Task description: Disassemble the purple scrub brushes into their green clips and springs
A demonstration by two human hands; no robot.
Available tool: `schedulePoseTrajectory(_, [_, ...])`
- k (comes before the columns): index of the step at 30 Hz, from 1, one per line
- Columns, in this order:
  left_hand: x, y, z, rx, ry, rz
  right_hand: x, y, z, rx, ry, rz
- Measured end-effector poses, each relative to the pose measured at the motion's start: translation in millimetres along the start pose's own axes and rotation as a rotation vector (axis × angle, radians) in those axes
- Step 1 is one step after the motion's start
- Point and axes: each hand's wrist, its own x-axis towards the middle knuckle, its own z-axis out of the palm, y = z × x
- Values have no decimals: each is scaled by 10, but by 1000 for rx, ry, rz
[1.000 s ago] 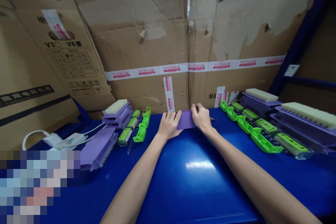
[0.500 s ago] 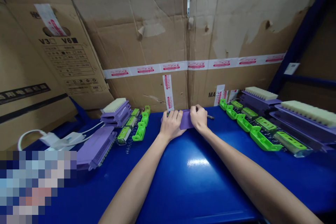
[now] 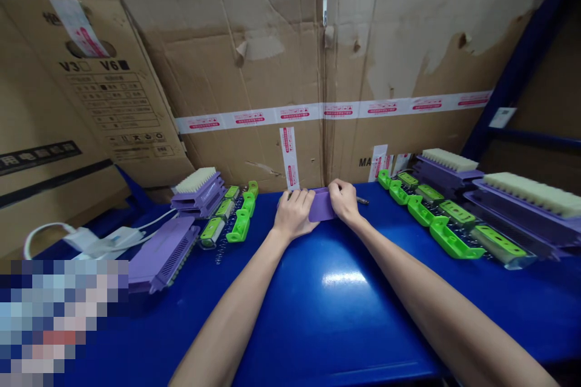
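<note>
A purple plastic brush body (image 3: 321, 205) lies at the back of the blue table, between my two hands. My left hand (image 3: 294, 211) is closed over its left end, fingers curled across the top and thumb along the near side. Around the right end, my right hand (image 3: 344, 198) is closed with bent fingers, and its fingertips are partly hidden. A dark, thin pen-like thing (image 3: 362, 200) sticks out just right of my right hand. The underside of the purple part and anything beneath it are hidden.
Purple brush bodies (image 3: 164, 252), green-topped clear cases (image 3: 226, 210), green clips (image 3: 240, 225) and springs (image 3: 221, 252) stand at left by a white power adapter (image 3: 88, 240). Similar green clips (image 3: 420, 211) and purple brushes (image 3: 521, 211) line the right. Cardboard (image 3: 254, 84) walls the back.
The view has shifted slightly. Both hands keep their hold on the purple part, and little else differs.
</note>
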Motion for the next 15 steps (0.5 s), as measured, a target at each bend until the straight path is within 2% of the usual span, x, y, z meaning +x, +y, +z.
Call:
schedulePoseTrajectory(3, [-21, -42, -47, -75, 19, 6, 19, 58, -123, 10, -73, -68])
schedulePoseTrajectory(5, [-27, -27, -60, -92, 19, -27, 21, 95, -171, 15, -36, -80])
schedulePoseTrajectory(9, [-6, 73, -16, -39, -10, -24, 23, 195, -140, 37, 136, 151])
schedulePoseTrajectory(13, [9, 108, 32, -37, -17, -12, 36, 300, -93, 193, 120, 341])
schedulePoseTrajectory(15, [4, 94, 39, -33, -13, -38, 37, 322, -77, 288, 92, 371])
